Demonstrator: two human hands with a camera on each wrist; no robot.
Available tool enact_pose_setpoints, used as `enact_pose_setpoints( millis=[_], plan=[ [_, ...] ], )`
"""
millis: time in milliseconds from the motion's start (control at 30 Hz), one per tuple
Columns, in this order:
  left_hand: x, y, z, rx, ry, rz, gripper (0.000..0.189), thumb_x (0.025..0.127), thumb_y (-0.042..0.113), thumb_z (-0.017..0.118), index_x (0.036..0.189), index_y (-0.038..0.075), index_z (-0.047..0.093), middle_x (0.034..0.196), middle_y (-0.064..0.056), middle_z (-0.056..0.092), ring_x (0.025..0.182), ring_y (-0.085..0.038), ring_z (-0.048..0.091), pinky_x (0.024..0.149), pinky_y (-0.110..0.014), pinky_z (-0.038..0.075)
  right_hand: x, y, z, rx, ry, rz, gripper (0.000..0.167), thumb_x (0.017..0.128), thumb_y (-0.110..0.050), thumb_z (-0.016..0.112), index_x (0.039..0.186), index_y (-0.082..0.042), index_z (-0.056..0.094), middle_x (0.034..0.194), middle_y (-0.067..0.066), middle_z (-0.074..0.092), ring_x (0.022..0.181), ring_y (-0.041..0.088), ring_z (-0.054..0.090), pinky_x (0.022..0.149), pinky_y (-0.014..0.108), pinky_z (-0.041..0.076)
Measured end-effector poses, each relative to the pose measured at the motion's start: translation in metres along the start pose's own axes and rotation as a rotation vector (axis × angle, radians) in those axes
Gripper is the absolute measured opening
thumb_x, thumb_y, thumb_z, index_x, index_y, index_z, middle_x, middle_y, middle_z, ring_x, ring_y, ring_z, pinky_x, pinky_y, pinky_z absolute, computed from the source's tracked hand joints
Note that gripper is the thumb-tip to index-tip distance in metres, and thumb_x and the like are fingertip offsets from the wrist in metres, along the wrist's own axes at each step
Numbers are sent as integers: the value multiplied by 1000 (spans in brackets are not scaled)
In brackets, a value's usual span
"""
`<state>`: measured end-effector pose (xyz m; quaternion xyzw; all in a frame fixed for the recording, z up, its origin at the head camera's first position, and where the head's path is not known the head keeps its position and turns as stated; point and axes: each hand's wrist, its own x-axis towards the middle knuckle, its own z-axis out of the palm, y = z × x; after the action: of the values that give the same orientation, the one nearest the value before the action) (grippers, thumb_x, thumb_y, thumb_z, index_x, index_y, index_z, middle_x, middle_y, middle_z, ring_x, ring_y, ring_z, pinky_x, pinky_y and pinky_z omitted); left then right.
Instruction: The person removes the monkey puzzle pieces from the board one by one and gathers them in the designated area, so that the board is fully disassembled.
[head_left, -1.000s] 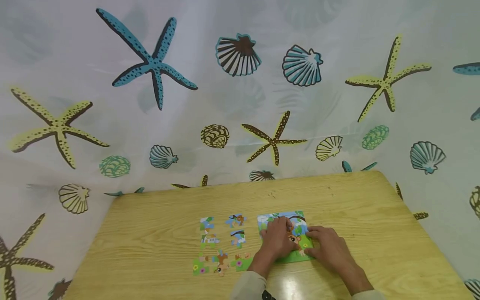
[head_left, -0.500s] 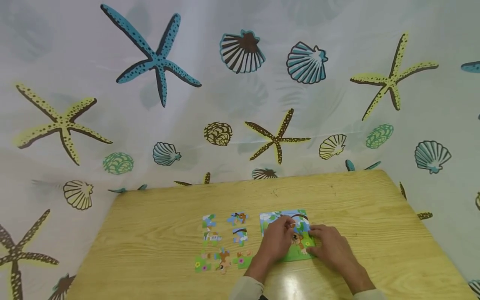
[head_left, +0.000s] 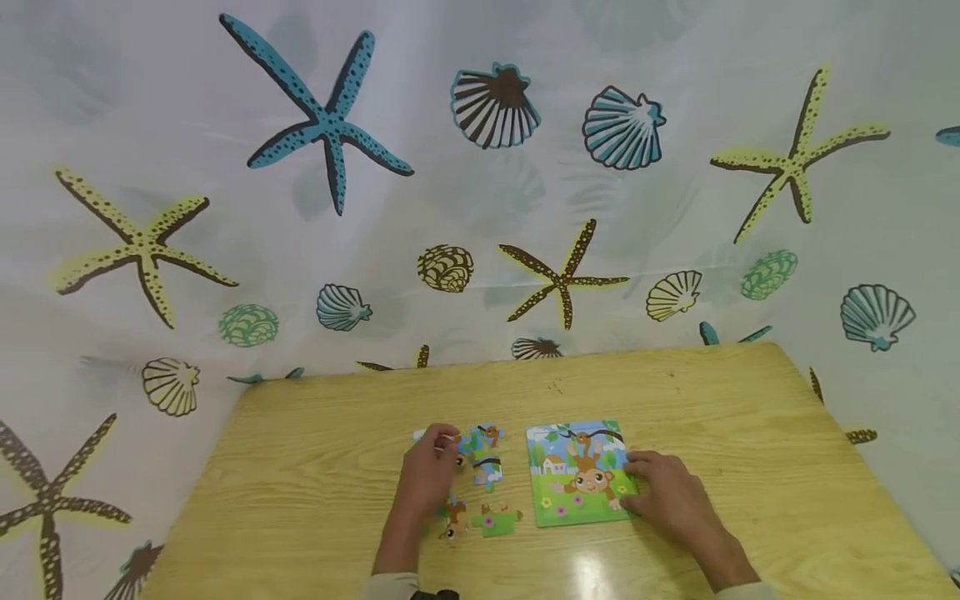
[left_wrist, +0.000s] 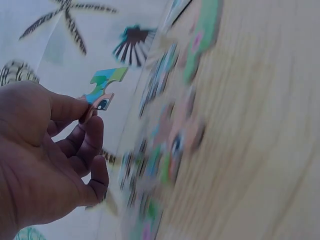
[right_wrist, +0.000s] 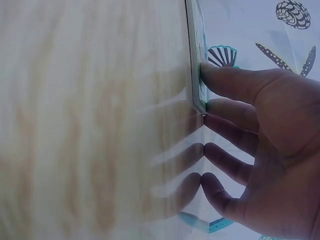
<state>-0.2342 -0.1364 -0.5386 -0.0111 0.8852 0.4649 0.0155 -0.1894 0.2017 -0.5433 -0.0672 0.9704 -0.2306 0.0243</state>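
My left hand (head_left: 429,475) is above the loose jigsaw pieces. In the left wrist view, its thumb and fingers pinch a puzzle piece (left_wrist: 104,90) with blue and green parts and a monkey's eye, raised off the table. My right hand (head_left: 671,500) rests at the right edge of the square puzzle board (head_left: 555,502), which shows a hanging monkey, a house and flowers. In the right wrist view, the thumb and index finger touch the board (right_wrist: 196,60) near its corner; the other fingertips rest on the table.
Under and beside the left hand lie several pieces: a bird piece (head_left: 487,435), a branch piece (head_left: 488,473), a green flower piece (head_left: 498,521) and a monkey-face piece (head_left: 453,525). The wooden table (head_left: 315,467) meets a curtain (head_left: 390,242) printed with starfish and shells.
My left hand has moved left from over the board to over the loose pieces, uncovering the board's picture. The right hand stays at the board's right edge.
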Motion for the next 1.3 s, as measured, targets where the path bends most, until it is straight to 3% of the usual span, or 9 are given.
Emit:
enact_pose_setpoints(
  millis=[167, 367, 533, 667, 867, 1033, 1200, 1300],
  plan=[
    [0, -23, -30, 56, 44, -86, 26, 103, 21, 43, 126, 11, 52, 114, -10, 61, 98, -23, 62, 73, -33, 51, 0, 0, 0, 10, -5, 7, 50, 78, -30, 79, 121, -9, 66, 137, 7, 57, 125, 38, 50, 95, 63, 42],
    [-4, -43, -59, 170, 50, -133, 30, 105, 25, 38, 127, 8, 49, 119, -18, 61, 106, -32, 62, 84, -47, 50, -1, 1, 2, 9, -16, 18, 51, 78, -30, 78, 123, -10, 65, 138, 6, 56, 126, 39, 49, 94, 64, 42],
    [-8, -57, -73, 255, 57, -209, 31, 105, 27, 37, 125, 9, 51, 114, -13, 65, 106, -34, 61, 91, -59, 39, -1, 2, 2, 11, -21, 21, 50, 79, -30, 78, 123, -10, 65, 139, 6, 55, 127, 39, 48, 96, 63, 41],
    [-8, -62, -75, 314, 51, -223, 29, 104, 25, 40, 123, 8, 54, 110, -12, 66, 108, -37, 60, 90, -68, 32, -1, 2, 1, 13, -22, 21, 49, 80, -30, 77, 123, -10, 65, 140, 7, 55, 127, 40, 48, 96, 64, 40],
    [-6, -62, -73, 334, 73, -233, 34, 101, 21, 44, 133, 7, 49, 123, -19, 52, 113, -40, 53, 89, -69, 34, 0, 2, 1, 18, -11, -1, 49, 81, -29, 77, 123, -10, 65, 140, 7, 55, 127, 39, 48, 95, 63, 41],
    [-7, -39, -63, 249, 98, -142, 37, 101, 17, 44, 135, 6, 46, 126, -22, 48, 116, -40, 49, 90, -64, 38, 3, 4, 0, 13, 7, 1, 49, 80, -29, 78, 123, -9, 65, 139, 7, 55, 127, 39, 48, 95, 64, 40],
    [-14, -9, -31, 169, 76, 12, 34, 98, 17, 51, 130, 4, 52, 125, -19, 50, 113, -36, 50, 88, -50, 47, 1, 5, 3, 31, -11, 18, 49, 81, -29, 77, 124, -10, 65, 140, 5, 55, 129, 39, 47, 97, 64, 39],
    [-18, 11, -4, 184, 26, 91, 33, 96, 18, 56, 127, 7, 56, 126, -15, 52, 114, -32, 50, 88, -50, 47, 0, 6, 4, 46, -21, 22, 48, 81, -29, 76, 124, -10, 65, 140, 4, 55, 129, 38, 47, 97, 65, 38]
  ],
)
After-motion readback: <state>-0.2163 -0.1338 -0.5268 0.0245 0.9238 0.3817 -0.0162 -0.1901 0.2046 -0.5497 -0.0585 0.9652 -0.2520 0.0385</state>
